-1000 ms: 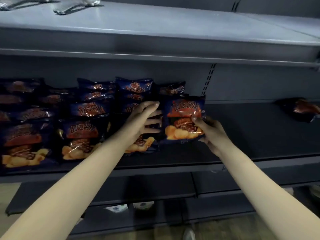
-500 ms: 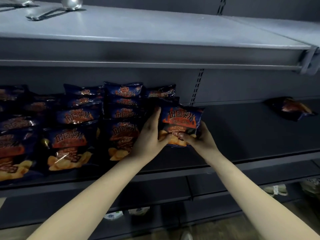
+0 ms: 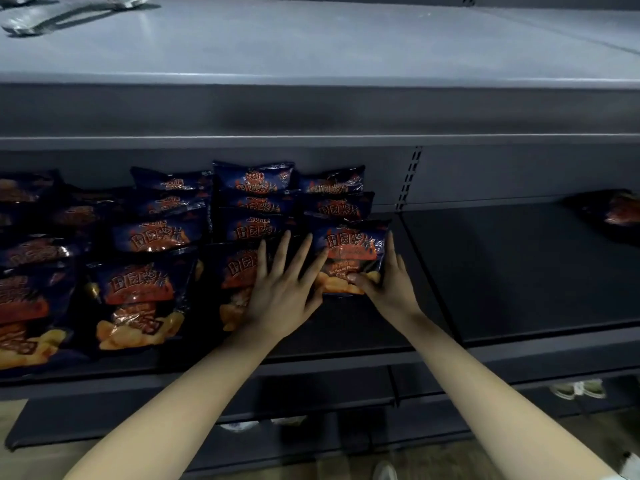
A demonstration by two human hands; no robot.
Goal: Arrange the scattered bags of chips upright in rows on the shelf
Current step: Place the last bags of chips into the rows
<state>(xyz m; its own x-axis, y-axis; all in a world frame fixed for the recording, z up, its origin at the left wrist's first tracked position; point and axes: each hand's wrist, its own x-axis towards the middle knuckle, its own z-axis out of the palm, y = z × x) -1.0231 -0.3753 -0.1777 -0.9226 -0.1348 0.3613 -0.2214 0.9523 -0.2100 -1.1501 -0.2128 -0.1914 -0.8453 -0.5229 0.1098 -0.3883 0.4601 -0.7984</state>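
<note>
Several dark blue chip bags (image 3: 138,299) with orange print stand in rows on the left half of the dark shelf (image 3: 519,271). At the right end of these rows stands one more chip bag (image 3: 349,251), upright. My right hand (image 3: 388,282) holds its right edge, thumb across the lower front. My left hand (image 3: 284,289) lies with straight, spread fingers against its left edge and over the front bag (image 3: 235,271) of the neighbouring row. One loose bag (image 3: 609,213) lies flat at the far right of the shelf.
A grey upper shelf (image 3: 311,64) overhangs the rows, with silvery packets (image 3: 52,19) at its back left. Bare dark shelf surface stretches between the rows and the loose bag. Lower shelves and floor show below.
The bag held in both hands has gone back into the right-hand row and stands on the shelf. My left hand has let go and flattened out beside it.
</note>
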